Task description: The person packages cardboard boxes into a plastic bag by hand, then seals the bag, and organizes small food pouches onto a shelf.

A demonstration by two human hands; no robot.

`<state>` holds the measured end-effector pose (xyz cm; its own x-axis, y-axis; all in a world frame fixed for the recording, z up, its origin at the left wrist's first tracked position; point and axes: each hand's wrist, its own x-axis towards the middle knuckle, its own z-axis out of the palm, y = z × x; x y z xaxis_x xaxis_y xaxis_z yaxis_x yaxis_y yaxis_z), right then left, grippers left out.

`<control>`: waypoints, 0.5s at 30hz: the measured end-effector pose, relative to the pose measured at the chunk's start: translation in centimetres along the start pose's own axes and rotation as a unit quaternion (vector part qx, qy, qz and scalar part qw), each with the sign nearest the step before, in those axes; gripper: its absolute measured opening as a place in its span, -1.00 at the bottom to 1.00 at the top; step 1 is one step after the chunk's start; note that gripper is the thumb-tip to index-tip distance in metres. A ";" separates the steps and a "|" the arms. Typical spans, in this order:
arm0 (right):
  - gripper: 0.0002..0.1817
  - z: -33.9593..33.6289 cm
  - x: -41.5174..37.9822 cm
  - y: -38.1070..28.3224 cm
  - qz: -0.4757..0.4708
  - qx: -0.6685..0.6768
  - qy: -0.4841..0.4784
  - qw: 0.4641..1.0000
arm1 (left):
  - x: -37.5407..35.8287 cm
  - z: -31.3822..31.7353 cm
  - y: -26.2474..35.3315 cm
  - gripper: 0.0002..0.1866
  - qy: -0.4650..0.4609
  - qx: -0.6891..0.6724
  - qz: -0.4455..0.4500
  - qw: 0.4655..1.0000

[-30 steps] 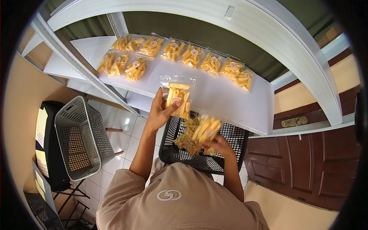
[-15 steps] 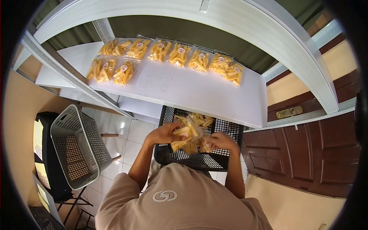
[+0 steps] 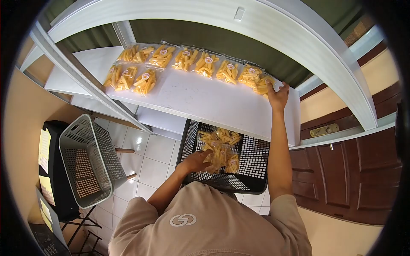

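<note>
Inside the black mesh basket [image 3: 262, 170] lie several clear plastic bags of yellow fry-like sticks [image 3: 220, 135]. My left hand [image 3: 195, 162] is down at the basket's left side, its fingers closed around the edge of a bag [image 3: 218, 158] on the pile. My right hand [image 3: 278, 97] reaches up to the right end of the white shelf. Its fingers are apart and touch the rightmost bag on the shelf [image 3: 261, 86], partly covering it. More such bags, each with a round label, lie along the shelf, among them a front-left bag [image 3: 145, 82].
The white shelf [image 3: 205, 98] overhangs the basket's far side, under a curved white upper board [image 3: 205, 17]. A grey perforated basket [image 3: 109, 170] stands left on wooden-legged support. A brown door [image 3: 337, 179] is at the right. White tiles [image 3: 158, 147] cover the floor.
My right hand has gone from the basket up to the shelf's right end. My left hand has lowered slightly with its bag onto the pile. The view has shifted slightly.
</note>
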<state>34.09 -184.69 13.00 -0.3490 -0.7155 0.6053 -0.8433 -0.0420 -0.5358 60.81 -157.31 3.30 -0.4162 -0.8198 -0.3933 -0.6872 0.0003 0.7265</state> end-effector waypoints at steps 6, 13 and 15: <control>-0.20 3.1 0.0 7.0 0.099 0.065 -0.162 0.980 | -1.6 -3.0 -0.4 -0.55 0.058 -0.078 0.085 0.992; -0.62 -10.5 -4.0 0.6 0.261 0.490 -0.308 0.773 | -1.0 -4.8 2.2 -0.58 0.073 -0.378 0.137 0.913; -0.56 -12.0 -8.3 -0.8 0.206 0.457 -0.447 0.741 | -0.5 -5.5 4.8 -0.57 0.069 -0.452 0.147 0.877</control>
<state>32.71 -170.36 15.51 0.2543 -0.9579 -0.1330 0.0306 0.1454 -0.9889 60.95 -160.06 10.05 -0.3765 -0.9223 -0.0871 0.2175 -0.1794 0.9594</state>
